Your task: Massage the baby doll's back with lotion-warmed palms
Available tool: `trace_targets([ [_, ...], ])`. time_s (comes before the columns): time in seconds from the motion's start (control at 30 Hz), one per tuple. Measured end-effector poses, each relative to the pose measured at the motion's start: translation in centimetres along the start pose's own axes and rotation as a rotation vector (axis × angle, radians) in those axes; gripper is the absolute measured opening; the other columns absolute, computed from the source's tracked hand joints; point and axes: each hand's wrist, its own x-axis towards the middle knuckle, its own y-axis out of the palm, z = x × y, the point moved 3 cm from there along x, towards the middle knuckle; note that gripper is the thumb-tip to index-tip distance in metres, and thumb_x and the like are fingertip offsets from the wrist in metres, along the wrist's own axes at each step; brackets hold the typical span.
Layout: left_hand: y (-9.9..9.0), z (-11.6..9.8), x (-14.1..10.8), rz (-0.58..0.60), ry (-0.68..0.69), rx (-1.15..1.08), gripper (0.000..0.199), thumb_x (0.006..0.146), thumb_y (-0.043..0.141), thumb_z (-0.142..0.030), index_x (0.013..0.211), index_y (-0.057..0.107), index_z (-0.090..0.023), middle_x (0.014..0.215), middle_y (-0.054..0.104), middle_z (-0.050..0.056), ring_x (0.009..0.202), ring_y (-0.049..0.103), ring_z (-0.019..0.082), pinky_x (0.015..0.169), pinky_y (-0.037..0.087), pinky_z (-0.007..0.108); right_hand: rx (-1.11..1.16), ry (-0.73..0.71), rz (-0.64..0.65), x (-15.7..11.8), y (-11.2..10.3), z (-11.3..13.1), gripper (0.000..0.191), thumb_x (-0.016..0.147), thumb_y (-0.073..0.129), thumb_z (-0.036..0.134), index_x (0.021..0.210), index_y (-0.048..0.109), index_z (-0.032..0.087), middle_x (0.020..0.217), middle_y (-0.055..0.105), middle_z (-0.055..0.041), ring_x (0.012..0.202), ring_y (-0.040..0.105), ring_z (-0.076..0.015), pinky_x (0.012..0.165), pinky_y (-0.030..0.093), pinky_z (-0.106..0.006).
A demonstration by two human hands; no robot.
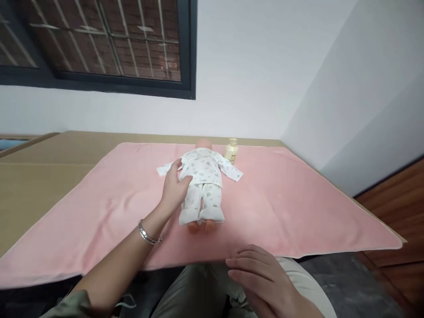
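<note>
Left grip (175, 186) spread at doll (204, 170), pink cloth (258, 198) beneath

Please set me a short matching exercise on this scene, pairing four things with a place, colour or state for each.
1. Doll
2. Bottle
3. Cloth
4. Bracelet

A. Pink, spread out, with some creases
B. Silvery, around the left wrist
C. Lying down, dressed in white with a small print
D. Pale yellow, upright

Right pairs: 1-C, 2-D, 3-A, 4-B.
</note>
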Motion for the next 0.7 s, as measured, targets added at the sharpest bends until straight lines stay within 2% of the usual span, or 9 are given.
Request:
trace_targets([
  [0.1,3.2,-1.6,2.6,0.077,0.024,-0.104,0.078,0.084,0.065,-0.021,0.159,0.042,-0.021,0.162,0.051,0.017,0.157,0.044,0.033,0.131,0.037,0.054,-0.081,-0.111,0.035,3.2,-1.9,-3.1,0.047,0.087,0.056,0.007,0.132,0.066,0.018,0.123,0.080,-0.0114,0.112,0.076,-0.0201,0.103,0.064,-0.038],
  [0.17,5.9,-1.9,5.0,0.133,-0.003,-0.219,0.081,0.084,0.067,-0.021,0.160,0.038,-0.023,0.159,0.055,0.016,0.156,0.044,0.032,0.132,0.034,0.053,-0.186,-0.080,-0.051,5.6,-2.7,-7.4,0.047,0.088,0.057,0.006,0.133,0.067,0.020,0.129,0.078,-0.0114,0.117,0.075,-0.0209,0.099,0.064,-0.038],
  [0.23,9.0,-1.7,7.7,0.187,-0.110,-0.390,0.077,0.087,0.066,-0.024,0.159,0.039,-0.024,0.151,0.061,0.014,0.150,0.052,0.030,0.131,0.037,0.050,-0.279,-0.029,-0.156,8.3,-3.1,-13.0,0.041,0.093,0.054,0.007,0.129,0.069,0.020,0.137,0.075,-0.0121,0.123,0.073,-0.0222,0.103,0.063,-0.040],
  [0.3,12.1,-1.3,10.5,0.228,-0.274,-0.576,0.063,0.092,0.061,-0.028,0.153,0.045,-0.023,0.140,0.066,0.014,0.138,0.063,0.028,0.127,0.042,0.045,-0.334,0.168,-0.192,11.4,-3.2,-19.4,0.038,0.097,0.052,0.015,0.129,0.072,0.020,0.151,0.065,-0.0134,0.136,0.066,-0.0278,0.114,0.059,-0.049],
  [0.37,14.9,-1.2,13.1,0.266,-0.429,-0.739,0.051,0.097,0.054,-0.033,0.146,0.050,-0.018,0.133,0.069,0.018,0.130,0.069,0.027,0.122,0.047,0.041,-0.345,0.453,-0.234,14.4,-3.2,-25.4,0.049,0.093,0.052,0.015,0.140,0.067,0.017,0.164,0.053,-0.0137,0.150,0.054,-0.0321,0.126,0.047,-0.056],
  [0.43,16.8,-1.1,15.3,0.279,-0.524,-0.849,0.045,0.100,0.051,-0.033,0.141,0.052,-0.016,0.134,0.068,0.021,0.130,0.070,0.025,0.120,0.048,0.037,-0.314,0.677,-0.327,17.0,-2.9,-29.7,0.059,0.091,0.051,0.015,0.150,0.059,0.010,0.172,0.039,-0.0165,0.160,0.040,-0.0337,0.134,0.035,-0.056],
  [0.5,17.2,-0.9,16.9,0.253,-0.538,-0.895,0.037,0.101,0.050,-0.031,0.135,0.055,-0.016,0.133,0.068,0.020,0.128,0.070,0.023,0.119,0.048,0.034,-0.266,0.761,-0.424,18.9,-2.0,-31.8,0.062,0.093,0.048,0.017,0.155,0.053,0.008,0.174,0.034,-0.0171,0.164,0.034,-0.0322,0.136,0.031,-0.054],
  [0.6,15.0,0.3,18.1,0.166,-0.438,-0.840,0.024,0.096,0.055,-0.022,0.119,0.062,-0.017,0.118,0.073,0.014,0.112,0.073,0.020,0.112,0.051,0.031,-0.242,0.710,-0.491,20.4,0.6,-31.2,0.057,0.096,0.043,0.019,0.150,0.057,0.009,0.164,0.051,-0.0161,0.157,0.042,-0.0280,0.133,0.038,-0.047],
  [0.7,10.3,2.3,17.4,0.060,-0.312,-0.633,0.026,0.084,0.064,-0.016,0.110,0.067,-0.016,0.104,0.073,0.008,0.096,0.072,0.018,0.093,0.055,0.029,-0.271,0.603,-0.307,20.4,3.4,-28.0,0.046,0.097,0.043,0.021,0.135,0.067,0.015,0.138,0.068,-0.0132,0.132,0.062,-0.0268,0.116,0.052,-0.042],
])
